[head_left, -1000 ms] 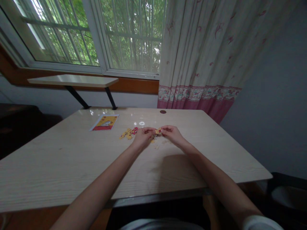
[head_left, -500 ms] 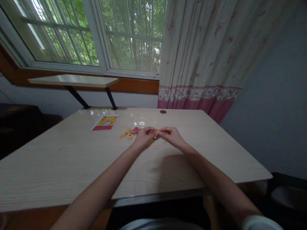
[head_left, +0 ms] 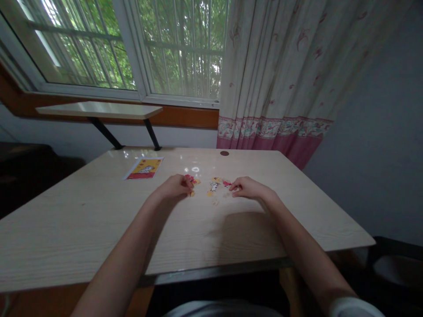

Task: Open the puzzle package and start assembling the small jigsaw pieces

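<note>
My left hand [head_left: 178, 185] is low over the left group of puzzle pieces, fingers curled and pressed together; what they hold, if anything, is hidden. Red puzzle pieces [head_left: 189, 178] and a yellow puzzle piece [head_left: 192, 193] show beside its fingertips. Right of centre, my right hand [head_left: 245, 187] has its thumb and forefinger slightly apart, beside a red puzzle piece [head_left: 227, 183]. Between the hands lies a cluster with a white, dark-marked puzzle piece [head_left: 214, 186] and yellow ones around it. A pale piece [head_left: 215, 202] lies nearer to me.
A picture card [head_left: 144, 169] in yellow and red with a white animal lies at the back left of the wooden table [head_left: 109, 229]. Behind it a raised shelf [head_left: 99, 109] stands on dark supports. A round dark cap [head_left: 224, 153] sits near the back edge.
My hands were together over the middle pieces and have moved apart. The left went left onto the loose pieces, the right went right, and the middle cluster is now uncovered.
</note>
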`<control>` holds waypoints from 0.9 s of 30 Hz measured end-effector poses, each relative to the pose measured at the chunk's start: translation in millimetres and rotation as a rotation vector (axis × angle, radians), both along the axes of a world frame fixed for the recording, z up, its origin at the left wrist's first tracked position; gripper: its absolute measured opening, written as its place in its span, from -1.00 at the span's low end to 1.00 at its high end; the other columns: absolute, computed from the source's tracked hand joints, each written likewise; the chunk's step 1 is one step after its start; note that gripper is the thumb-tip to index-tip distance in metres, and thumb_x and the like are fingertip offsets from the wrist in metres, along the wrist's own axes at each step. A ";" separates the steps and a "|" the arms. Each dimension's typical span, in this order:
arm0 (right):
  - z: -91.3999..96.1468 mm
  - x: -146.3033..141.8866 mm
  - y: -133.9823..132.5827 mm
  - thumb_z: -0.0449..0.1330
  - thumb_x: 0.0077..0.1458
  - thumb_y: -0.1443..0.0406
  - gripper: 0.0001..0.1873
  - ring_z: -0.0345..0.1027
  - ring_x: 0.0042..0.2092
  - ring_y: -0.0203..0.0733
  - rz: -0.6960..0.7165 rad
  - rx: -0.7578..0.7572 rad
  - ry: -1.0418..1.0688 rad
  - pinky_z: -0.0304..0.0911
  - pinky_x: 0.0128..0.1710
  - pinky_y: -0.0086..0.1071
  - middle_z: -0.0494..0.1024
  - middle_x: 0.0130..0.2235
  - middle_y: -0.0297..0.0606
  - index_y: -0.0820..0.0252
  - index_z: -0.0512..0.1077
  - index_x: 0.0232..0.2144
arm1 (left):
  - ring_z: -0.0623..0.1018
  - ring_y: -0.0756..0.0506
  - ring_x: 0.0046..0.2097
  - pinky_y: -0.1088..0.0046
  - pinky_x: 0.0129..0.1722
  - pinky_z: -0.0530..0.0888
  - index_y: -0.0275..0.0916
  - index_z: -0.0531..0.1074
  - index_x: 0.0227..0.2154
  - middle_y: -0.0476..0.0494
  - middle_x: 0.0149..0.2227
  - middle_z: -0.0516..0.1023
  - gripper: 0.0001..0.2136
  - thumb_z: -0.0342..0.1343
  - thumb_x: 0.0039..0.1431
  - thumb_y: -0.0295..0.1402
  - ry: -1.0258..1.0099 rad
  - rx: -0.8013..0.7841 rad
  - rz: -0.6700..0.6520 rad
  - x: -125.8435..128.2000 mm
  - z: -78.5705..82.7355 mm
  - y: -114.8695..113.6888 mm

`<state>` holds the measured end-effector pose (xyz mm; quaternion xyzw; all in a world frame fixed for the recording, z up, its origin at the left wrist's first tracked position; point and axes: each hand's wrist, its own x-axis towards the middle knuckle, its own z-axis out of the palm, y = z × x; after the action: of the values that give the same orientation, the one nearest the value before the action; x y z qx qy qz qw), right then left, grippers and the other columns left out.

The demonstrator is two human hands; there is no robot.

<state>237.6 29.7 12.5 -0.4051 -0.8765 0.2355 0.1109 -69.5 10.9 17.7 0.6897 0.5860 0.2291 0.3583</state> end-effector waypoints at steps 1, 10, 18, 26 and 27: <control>0.3 0.1 -0.2 0.27 -0.09 0.34 -0.75 0.36 -0.35 -0.26 -0.015 -0.014 -0.003 0.15 -0.36 -0.47 0.56 -0.33 -0.20 0.27 0.55 -0.27 | 0.45 -0.04 -0.47 0.52 -0.46 0.28 -0.27 0.46 -0.58 -0.04 -0.54 0.52 -0.89 0.11 -0.28 -0.38 0.065 0.047 0.012 -3.5 -2.4 2.1; 0.6 -5.0 -3.7 0.24 -0.09 0.32 -0.88 0.15 -0.49 -0.39 -0.075 -0.100 0.247 0.04 -0.50 -0.52 0.36 -0.52 -0.39 0.29 0.44 -0.43 | 0.43 -0.04 -0.45 0.50 -0.45 0.26 -0.28 0.53 -0.45 -0.14 -0.47 0.55 -0.82 0.08 -0.09 -0.33 0.051 0.292 0.071 14.4 4.5 -1.2; -2.6 -31.1 -10.9 0.33 -0.18 0.09 -0.64 0.11 -0.52 -0.42 -0.039 -0.243 0.696 0.04 -0.53 -0.50 0.32 -0.54 -0.42 0.27 0.41 -0.46 | 0.47 -0.06 -0.34 0.45 -0.29 0.34 -0.32 0.55 -0.39 -0.17 -0.39 0.58 -0.74 0.12 -0.01 -0.21 -0.465 0.070 -0.129 69.9 -9.2 -12.8; -4.0 -34.8 -12.8 0.32 -0.15 0.11 -0.68 0.08 -0.54 -0.42 -0.045 -0.124 0.677 0.00 -0.56 -0.51 0.31 -0.57 -0.41 0.27 0.48 -0.44 | 0.39 0.02 -0.48 0.52 -0.45 0.28 -0.33 0.50 -0.54 -0.11 -0.52 0.51 -0.69 0.22 -0.11 -0.12 -0.585 -0.032 -0.160 73.8 -17.7 -12.5; -3.4 -34.5 -13.3 0.32 -0.14 0.13 -0.70 0.08 -0.53 -0.41 -0.049 -0.099 0.652 0.01 -0.55 -0.51 0.32 -0.57 -0.41 0.27 0.48 -0.43 | 0.39 0.02 -0.47 0.52 -0.45 0.28 -0.34 0.49 -0.54 -0.11 -0.52 0.51 -0.70 0.23 -0.14 -0.13 -0.589 -0.024 -0.147 73.8 -16.1 -13.0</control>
<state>203.1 16.4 9.1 -0.3343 -0.7723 0.3923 0.3714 4.2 -2.0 1.7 0.6298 0.4080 0.3857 0.5368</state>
